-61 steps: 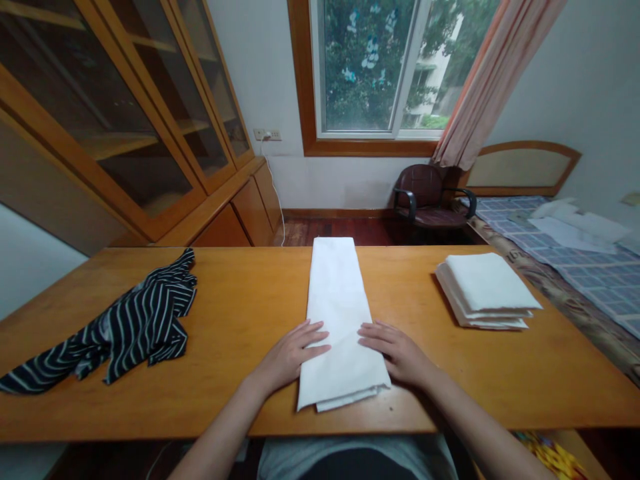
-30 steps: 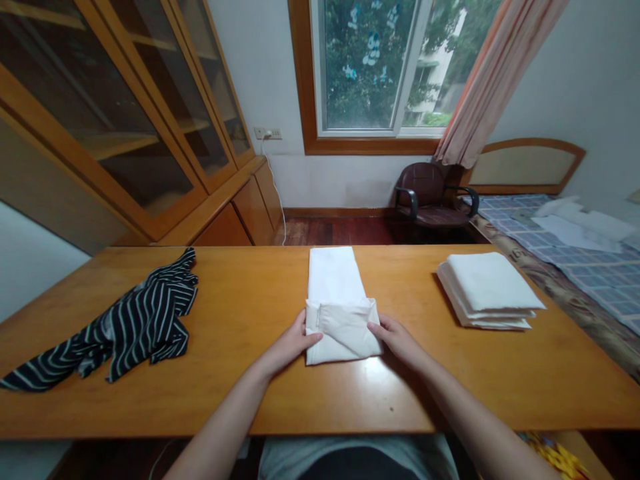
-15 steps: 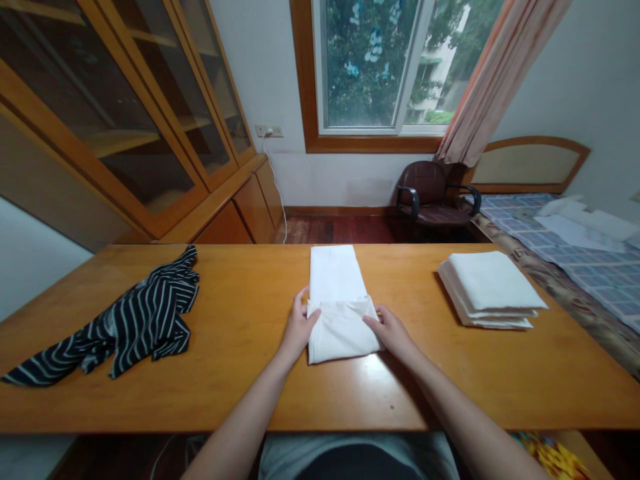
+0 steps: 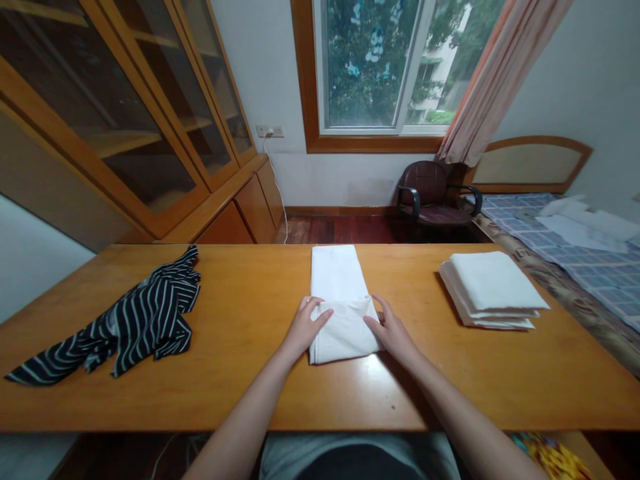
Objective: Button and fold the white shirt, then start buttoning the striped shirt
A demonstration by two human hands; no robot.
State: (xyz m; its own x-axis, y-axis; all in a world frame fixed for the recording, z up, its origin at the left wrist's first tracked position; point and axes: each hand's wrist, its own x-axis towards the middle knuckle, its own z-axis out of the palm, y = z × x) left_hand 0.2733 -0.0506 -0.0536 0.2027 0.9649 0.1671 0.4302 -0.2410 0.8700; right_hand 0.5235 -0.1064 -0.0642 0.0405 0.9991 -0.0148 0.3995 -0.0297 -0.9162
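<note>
A white cloth [image 4: 337,270] lies lengthwise before me. Its near part is folded over into a thicker flap [image 4: 345,333], so the far part shows as a single smooth strip. My left hand [image 4: 304,327] rests on the left edge of the flap, thumb and fingers apart on top of the fabric. At the flap's right edge, my right hand [image 4: 395,332] touches the cloth with its thumb, the index finger spread away from it. Neither hand grips the cloth visibly; the right hand's lower fingers are partly hidden.
To the right stands a stack of folded white cloths [image 4: 493,283]. A crumpled black-and-white striped garment [image 4: 150,313] lies on the left of the wooden table [image 4: 240,393]. Beyond the table are a glass-door cabinet [image 4: 220,170], an armchair [image 4: 427,190] and a bed [image 4: 540,233].
My left hand has shifted from the flap's left edge slightly inward, its fingers now on top of the cloth. My right index finger has lifted and spread away. The cloth stays in place.
</note>
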